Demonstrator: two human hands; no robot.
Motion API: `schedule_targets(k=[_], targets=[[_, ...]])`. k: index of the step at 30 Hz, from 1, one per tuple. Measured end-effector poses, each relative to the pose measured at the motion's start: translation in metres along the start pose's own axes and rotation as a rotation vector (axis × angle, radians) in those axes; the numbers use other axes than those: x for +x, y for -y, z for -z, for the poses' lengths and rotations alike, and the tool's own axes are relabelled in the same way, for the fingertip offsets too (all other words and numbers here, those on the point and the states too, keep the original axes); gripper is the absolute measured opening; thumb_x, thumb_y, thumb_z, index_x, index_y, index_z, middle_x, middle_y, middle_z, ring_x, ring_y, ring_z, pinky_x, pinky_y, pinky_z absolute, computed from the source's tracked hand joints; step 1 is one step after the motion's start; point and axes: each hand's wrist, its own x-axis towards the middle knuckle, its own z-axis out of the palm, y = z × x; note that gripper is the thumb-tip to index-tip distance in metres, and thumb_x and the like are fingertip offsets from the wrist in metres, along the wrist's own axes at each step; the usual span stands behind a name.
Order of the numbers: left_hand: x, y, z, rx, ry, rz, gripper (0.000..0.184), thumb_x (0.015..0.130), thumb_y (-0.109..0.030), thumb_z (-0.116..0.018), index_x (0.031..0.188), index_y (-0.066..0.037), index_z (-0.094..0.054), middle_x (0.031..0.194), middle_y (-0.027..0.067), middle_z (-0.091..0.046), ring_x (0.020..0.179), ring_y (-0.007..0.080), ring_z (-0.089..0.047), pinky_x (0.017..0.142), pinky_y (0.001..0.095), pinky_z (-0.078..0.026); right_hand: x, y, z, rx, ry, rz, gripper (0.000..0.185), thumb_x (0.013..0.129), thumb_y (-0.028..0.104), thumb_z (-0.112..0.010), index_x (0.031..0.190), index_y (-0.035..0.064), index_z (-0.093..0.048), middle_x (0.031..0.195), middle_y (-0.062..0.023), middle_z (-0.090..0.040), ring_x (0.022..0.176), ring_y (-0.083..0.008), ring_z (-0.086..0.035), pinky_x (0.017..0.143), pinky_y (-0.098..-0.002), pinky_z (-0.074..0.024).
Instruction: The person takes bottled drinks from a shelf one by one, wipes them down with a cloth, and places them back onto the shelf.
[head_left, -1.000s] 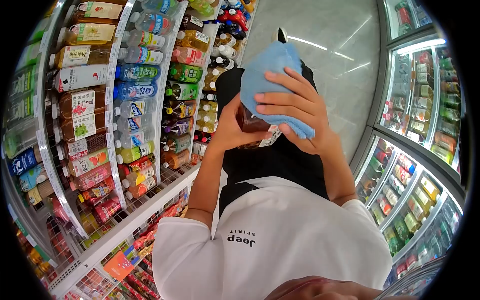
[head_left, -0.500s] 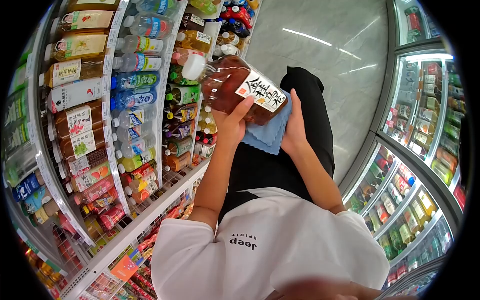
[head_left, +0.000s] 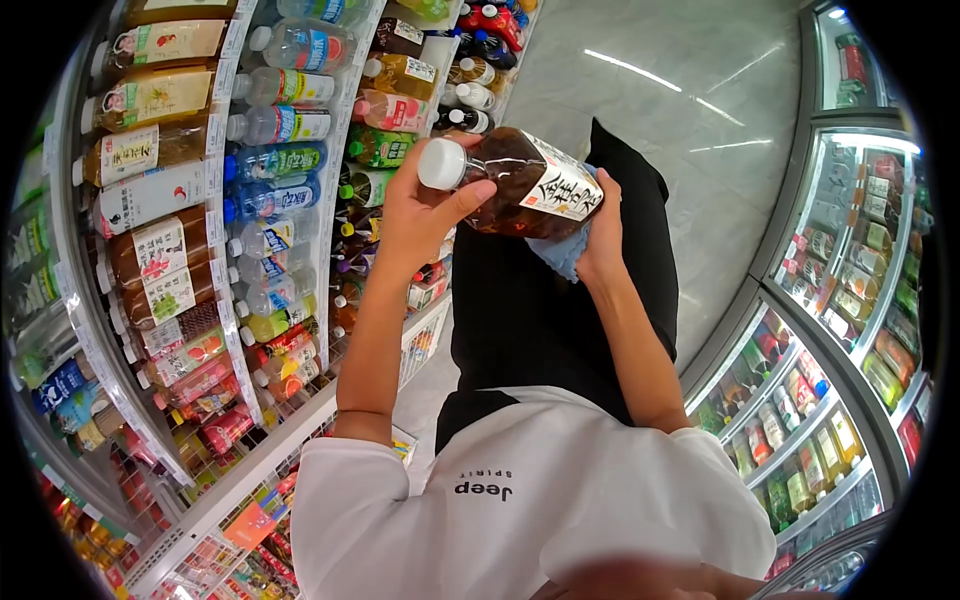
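A large plastic bottle of dark reddish-brown drink (head_left: 503,192) is held tilted above my lap, its white cap toward the left. It carries a white label with black characters. My left hand (head_left: 418,218) is wrapped round the cap end, with the thumb along the bottle's near side and other fingers partly hidden behind it. At the base end, my right hand (head_left: 603,238) grips the bottle through a blue cloth (head_left: 561,252). Part of the cloth is hidden behind the bottle, and its lower edge hangs below.
Shelves of drink bottles (head_left: 280,205) stand close on my left, with a white wire rack (head_left: 215,505) along their lower front. On the right are glass-door coolers (head_left: 800,290) full of drinks. Grey tiled floor (head_left: 640,90) runs ahead between them.
My left hand has shifted from the bottle's near side to its cap end. The bottle has moved right and turned, showing its label at another angle. Less of the cloth shows now.
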Motion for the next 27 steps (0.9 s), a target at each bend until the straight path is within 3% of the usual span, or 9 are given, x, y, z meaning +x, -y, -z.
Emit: schedule_targets(k=[3, 7, 11, 12, 14, 20, 23, 27], targets=[[0.006, 0.004, -0.001, 0.052, -0.008, 0.072, 0.045, 0.084, -0.004, -0.075, 0.127, 0.002, -0.061, 0.119, 0.0128, -0.067, 0.104, 0.0163, -0.065, 0.091, 0.0306, -0.053, -0.001, 0.007, 0.002, 0.021, 0.042, -0.062, 0.053, 0.102, 0.051, -0.045, 0.123, 0.0042, -0.058, 0.121, -0.0112, -0.067, 0.109, -0.024, -0.065, 0.096, -0.0387, -0.0512], [0.019, 0.009, -0.003, -0.075, -0.167, 0.249, 0.037, 0.088, -0.006, -0.073, 0.123, 0.002, -0.063, 0.105, 0.0075, -0.069, 0.095, 0.0135, -0.066, 0.086, 0.0281, -0.054, 0.002, 0.013, -0.006, 0.049, 0.06, -0.052, 0.06, 0.104, 0.053, -0.038, 0.132, 0.0025, -0.054, 0.13, -0.014, -0.062, 0.116, -0.0263, -0.063, 0.103, -0.0403, -0.0487], [0.043, 0.017, 0.014, -0.098, -0.353, 0.239, 0.029, 0.091, -0.011, -0.071, 0.116, 0.001, -0.062, 0.106, 0.0088, -0.068, 0.093, 0.0183, -0.069, 0.07, 0.0335, -0.062, 0.01, 0.006, 0.005, 0.074, -0.012, -0.008, 0.049, 0.106, 0.039, -0.042, 0.133, -0.0004, -0.053, 0.129, -0.014, -0.063, 0.115, -0.0272, -0.063, 0.1, -0.0398, -0.0502], [0.052, 0.02, 0.019, -0.052, -0.365, 0.201, 0.029, 0.091, -0.016, -0.073, 0.112, 0.0, -0.061, 0.105, 0.0072, -0.067, 0.089, 0.0154, -0.067, 0.07, 0.0339, -0.062, 0.009, 0.006, 0.01, 0.038, -0.044, 0.007, 0.048, 0.106, 0.037, -0.044, 0.133, -0.0013, -0.053, 0.129, -0.0142, -0.063, 0.115, -0.027, -0.063, 0.1, -0.0395, -0.0504], [0.077, 0.037, 0.042, 0.116, -0.345, 0.141, 0.034, 0.088, -0.022, -0.077, 0.109, -0.001, -0.061, 0.104, 0.0063, -0.065, 0.084, 0.0121, -0.063, 0.068, 0.0274, -0.058, 0.007, 0.007, 0.011, -0.005, -0.099, 0.02, 0.046, 0.105, 0.034, -0.047, 0.132, -0.0028, -0.053, 0.128, -0.0145, -0.063, 0.114, -0.0265, -0.063, 0.099, -0.0388, -0.0509], [0.178, 0.103, 0.102, 0.624, -0.454, -0.022, 0.057, 0.078, -0.039, -0.084, 0.107, 0.003, -0.058, 0.102, 0.0111, -0.063, 0.087, 0.0197, -0.062, 0.079, 0.0327, -0.05, -0.006, 0.008, 0.009, -0.075, -0.093, -0.002, 0.047, 0.103, 0.032, -0.052, 0.133, -0.0033, -0.052, 0.13, -0.0146, -0.061, 0.116, -0.0252, -0.062, 0.1, -0.037, -0.0497], [0.218, 0.125, 0.122, 0.7, -0.491, -0.018, 0.063, 0.076, -0.042, -0.084, 0.108, 0.004, -0.056, 0.101, 0.0151, -0.064, 0.09, 0.0262, -0.063, 0.087, 0.0395, -0.048, -0.023, 0.01, 0.017, -0.166, -0.106, 0.026, 0.05, 0.102, 0.034, -0.055, 0.134, -0.0033, -0.051, 0.132, -0.0143, -0.06, 0.118, -0.0246, -0.06, 0.101, -0.0372, -0.0483], [0.257, 0.138, 0.136, 0.894, -0.567, -0.102, 0.062, 0.077, -0.043, -0.082, 0.109, 0.003, -0.056, 0.104, 0.0198, -0.066, 0.096, 0.0347, -0.065, 0.087, 0.0431, -0.049, -0.062, 0.022, 0.037, -0.187, -0.186, 0.005, 0.052, 0.101, 0.036, -0.055, 0.134, -0.0046, -0.051, 0.132, -0.016, -0.06, 0.12, -0.0246, -0.059, 0.103, -0.0373, -0.0468]])
